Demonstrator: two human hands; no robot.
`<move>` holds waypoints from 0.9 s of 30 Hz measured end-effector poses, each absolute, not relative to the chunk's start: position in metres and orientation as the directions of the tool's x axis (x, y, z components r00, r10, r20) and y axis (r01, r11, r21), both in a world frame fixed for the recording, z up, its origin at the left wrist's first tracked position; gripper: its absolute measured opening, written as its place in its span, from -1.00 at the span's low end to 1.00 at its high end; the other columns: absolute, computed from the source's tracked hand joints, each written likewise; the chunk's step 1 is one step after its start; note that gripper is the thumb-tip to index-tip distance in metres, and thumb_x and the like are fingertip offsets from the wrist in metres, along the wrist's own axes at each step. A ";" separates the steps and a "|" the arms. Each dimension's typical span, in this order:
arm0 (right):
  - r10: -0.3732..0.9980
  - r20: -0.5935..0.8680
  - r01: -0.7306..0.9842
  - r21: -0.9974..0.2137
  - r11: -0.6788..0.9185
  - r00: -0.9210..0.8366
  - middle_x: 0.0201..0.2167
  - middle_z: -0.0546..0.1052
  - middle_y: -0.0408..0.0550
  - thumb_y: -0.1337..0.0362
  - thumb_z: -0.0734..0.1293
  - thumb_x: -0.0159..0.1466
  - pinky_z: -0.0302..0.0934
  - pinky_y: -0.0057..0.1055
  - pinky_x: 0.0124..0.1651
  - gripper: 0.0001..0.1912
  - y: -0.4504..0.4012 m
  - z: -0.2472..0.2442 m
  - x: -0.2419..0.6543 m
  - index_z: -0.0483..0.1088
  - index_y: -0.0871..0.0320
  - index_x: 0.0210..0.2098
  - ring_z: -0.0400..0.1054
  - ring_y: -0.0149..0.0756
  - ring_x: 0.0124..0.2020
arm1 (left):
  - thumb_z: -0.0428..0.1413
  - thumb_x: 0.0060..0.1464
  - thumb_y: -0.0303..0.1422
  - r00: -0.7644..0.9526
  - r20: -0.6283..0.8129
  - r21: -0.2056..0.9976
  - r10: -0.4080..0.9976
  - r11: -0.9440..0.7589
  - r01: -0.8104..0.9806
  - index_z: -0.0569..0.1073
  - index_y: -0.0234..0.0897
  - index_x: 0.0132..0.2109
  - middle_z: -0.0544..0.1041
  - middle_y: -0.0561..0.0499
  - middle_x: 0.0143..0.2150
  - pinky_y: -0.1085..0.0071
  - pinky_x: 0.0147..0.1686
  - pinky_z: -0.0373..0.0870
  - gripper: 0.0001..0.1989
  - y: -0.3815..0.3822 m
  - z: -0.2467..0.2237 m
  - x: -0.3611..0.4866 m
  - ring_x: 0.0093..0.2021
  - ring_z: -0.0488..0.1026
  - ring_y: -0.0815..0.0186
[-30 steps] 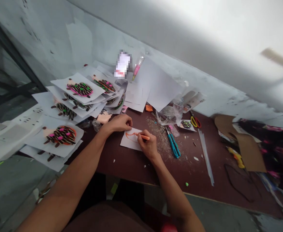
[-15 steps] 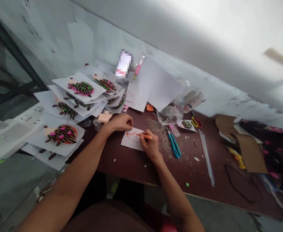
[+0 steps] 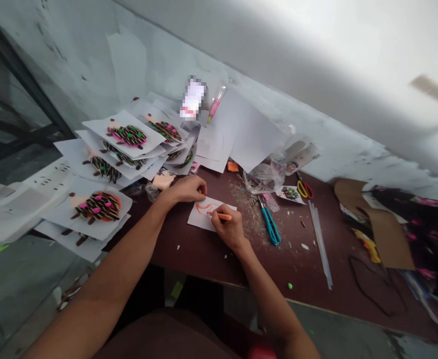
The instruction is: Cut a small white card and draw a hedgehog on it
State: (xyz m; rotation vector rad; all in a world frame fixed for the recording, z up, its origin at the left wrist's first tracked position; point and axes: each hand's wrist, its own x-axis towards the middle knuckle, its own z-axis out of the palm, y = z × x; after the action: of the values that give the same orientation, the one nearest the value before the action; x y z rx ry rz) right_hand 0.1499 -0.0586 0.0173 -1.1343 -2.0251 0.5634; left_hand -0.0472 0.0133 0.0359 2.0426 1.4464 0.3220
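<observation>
**Orange marker [image 3: 224, 217] in a close pinch over a small white sheet [image 3: 199, 221]**

The fingers of the right hand [image 3: 229, 227] pinch the marker near its working end, thumb and fingers drawn together in a writing hold. The tip itself is hidden by the fingers, so whether it touches the paper cannot be told. The fingers of the left hand [image 3: 189, 189] are curled in, resting at the sheet's upper left corner; whether they press the paper down or merely lie beside it is unclear.

The sheet lies flat on the dark red table [image 3: 204, 257] between the two hands, its right part under the right hand. A curved orange line [image 3: 200, 207] runs across its upper left portion. The step in hand looks like drawing that outline, which seems unfinished. The next stroke calls for a steady sheet and a loose, turning wrist.

Just right of the right hand lies a teal-handled tool [image 3: 270, 227], with striped seeds or husks [image 3: 253, 200] scattered by its tip. Near it are a small card [image 3: 289, 193] bearing a spiky animal and a pair of scissors [image 3: 302, 189] with yellow and red handles. To the left, larger picture sheets [image 3: 151, 143] with similar animals lie heaped. A clear plastic bag [image 3: 266, 177] sits toward the wall.
</observation>
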 end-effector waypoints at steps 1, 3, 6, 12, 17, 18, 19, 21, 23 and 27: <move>0.860 0.374 0.533 -0.676 0.508 -0.347 -0.53 0.51 -0.13 0.30 0.23 0.25 0.15 -0.50 -0.46 -0.80 -0.059 0.017 0.149 0.31 0.11 -0.51 0.32 -0.43 -0.56 | 0.15 -0.12 -0.36 0.376 -0.146 0.602 0.915 -0.219 0.768 0.57 -0.23 -0.32 0.58 0.05 -0.38 0.47 -0.46 0.18 -0.84 0.013 0.036 -0.047 -0.39 0.44 0.33; 0.861 0.364 0.537 -0.674 0.507 -0.356 -0.54 0.51 -0.13 0.30 0.23 0.25 0.15 -0.50 -0.46 -0.80 -0.060 0.018 0.149 0.31 0.11 -0.52 0.31 -0.43 -0.57 | 0.15 -0.11 -0.36 0.379 -0.146 0.603 0.914 -0.221 0.766 0.57 -0.23 -0.32 0.58 0.04 -0.38 0.47 -0.46 0.18 -0.84 0.014 0.036 -0.048 -0.40 0.44 0.33; 0.854 0.371 0.530 -0.671 0.518 -0.365 -0.58 0.47 -0.16 0.31 0.23 0.24 0.12 -0.50 -0.48 -0.80 -0.061 0.018 0.148 0.30 0.11 -0.53 0.25 -0.45 -0.60 | 0.14 -0.12 -0.36 0.378 -0.147 0.606 0.914 -0.219 0.765 0.58 -0.23 -0.32 0.59 0.04 -0.38 0.47 -0.46 0.18 -0.84 0.014 0.036 -0.048 -0.39 0.44 0.33; 0.855 0.353 0.508 -0.693 0.512 -0.381 -0.61 0.41 -0.20 0.32 0.23 0.23 0.09 -0.50 -0.50 -0.80 -0.062 0.019 0.148 0.27 0.10 -0.54 0.19 -0.46 -0.61 | 0.13 -0.12 -0.36 0.367 -0.160 0.602 0.916 -0.204 0.772 0.58 -0.22 -0.32 0.59 0.05 -0.37 0.47 -0.46 0.18 -0.83 0.013 0.037 -0.047 -0.39 0.44 0.33; 0.859 0.335 0.501 -0.706 0.501 -0.387 -0.61 0.41 -0.19 0.31 0.24 0.22 0.08 -0.49 -0.50 -0.79 -0.063 0.019 0.147 0.29 0.11 -0.55 0.18 -0.47 -0.62 | 0.14 -0.12 -0.37 0.364 -0.155 0.600 0.918 -0.205 0.773 0.57 -0.22 -0.32 0.60 0.04 -0.36 0.46 -0.45 0.18 -0.84 0.012 0.037 -0.047 -0.38 0.43 0.33; 0.863 0.329 0.500 -0.712 0.494 -0.383 -0.62 0.41 -0.19 0.30 0.24 0.22 0.08 -0.49 -0.51 -0.79 -0.063 0.019 0.147 0.29 0.11 -0.55 0.18 -0.47 -0.62 | 0.13 -0.12 -0.37 0.367 -0.151 0.602 0.918 -0.209 0.770 0.57 -0.22 -0.33 0.60 0.04 -0.37 0.46 -0.45 0.17 -0.84 0.013 0.037 -0.047 -0.39 0.43 0.33; 0.867 0.325 0.496 -0.720 0.485 -0.377 -0.62 0.41 -0.20 0.30 0.24 0.22 0.08 -0.50 -0.51 -0.79 -0.062 0.019 0.147 0.29 0.11 -0.55 0.18 -0.46 -0.63 | 0.13 -0.12 -0.37 0.368 -0.148 0.605 0.918 -0.211 0.768 0.57 -0.22 -0.33 0.60 0.04 -0.36 0.46 -0.46 0.17 -0.84 0.013 0.037 -0.048 -0.39 0.43 0.33; 0.880 0.325 0.483 -0.742 0.465 -0.348 -0.62 0.43 -0.19 0.29 0.24 0.22 0.12 -0.49 -0.50 -0.79 -0.061 0.021 0.148 0.29 0.11 -0.55 0.22 -0.45 -0.62 | 0.13 -0.12 -0.36 0.367 -0.148 0.606 0.919 -0.209 0.767 0.57 -0.22 -0.33 0.60 0.04 -0.36 0.46 -0.46 0.18 -0.84 0.013 0.035 -0.048 -0.39 0.43 0.33; 0.895 0.346 0.479 -0.757 0.444 -0.282 -0.59 0.46 -0.16 0.29 0.23 0.22 0.15 -0.49 -0.49 -0.80 -0.059 0.023 0.151 0.30 0.11 -0.54 0.26 -0.44 -0.60 | 0.14 -0.12 -0.36 0.366 -0.149 0.606 0.918 -0.208 0.768 0.57 -0.22 -0.33 0.59 0.04 -0.37 0.46 -0.46 0.18 -0.83 0.014 0.034 -0.048 -0.39 0.44 0.33; 0.902 0.405 0.510 -0.750 0.421 -0.150 -0.62 0.41 -0.18 0.28 0.22 0.22 0.11 -0.48 -0.53 -0.77 -0.053 0.027 0.156 0.26 0.10 -0.56 0.22 -0.44 -0.63 | 0.14 -0.12 -0.36 0.381 -0.141 0.617 0.914 -0.220 0.755 0.57 -0.23 -0.32 0.58 0.04 -0.38 0.46 -0.46 0.19 -0.84 0.015 0.032 -0.049 -0.41 0.43 0.34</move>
State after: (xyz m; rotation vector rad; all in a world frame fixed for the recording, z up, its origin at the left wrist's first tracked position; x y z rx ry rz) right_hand 0.1561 -0.0532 0.0275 -1.2161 -1.8030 0.5646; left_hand -0.0488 0.0148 0.0324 2.0340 1.4293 0.3353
